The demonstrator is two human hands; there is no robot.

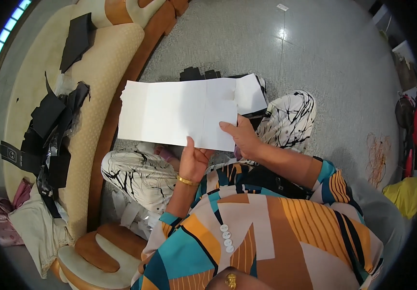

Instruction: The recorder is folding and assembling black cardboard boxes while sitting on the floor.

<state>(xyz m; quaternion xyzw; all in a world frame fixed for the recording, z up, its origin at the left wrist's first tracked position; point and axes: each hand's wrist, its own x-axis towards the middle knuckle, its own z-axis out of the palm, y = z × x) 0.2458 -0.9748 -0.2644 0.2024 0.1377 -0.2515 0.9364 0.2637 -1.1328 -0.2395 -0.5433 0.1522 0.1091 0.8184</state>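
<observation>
A long white folded card sheet (172, 111) is held out in front of me above my lap. Its left end is ragged, and faint creases run across it. My right hand (243, 137) pinches it near its lower right corner, thumb on top and fingers underneath. At the lower edge, my left hand (194, 162) grips it with the thumb up against the card; its other fingers are partly hidden. A smaller white flap (251, 94) sticks out at the right end. Behind the card, black cardboard pieces (196, 74) show in part; how they lie there is hidden.
A cream sofa (114, 53) runs along the left, with black cardboard pieces (49, 116) heaped on it and a black panel (77, 41) farther back. White scraps (130, 212) lie by my left knee. At the right are a yellow bag (404, 197) and tangled strings (378, 157) on the grey floor (344, 63).
</observation>
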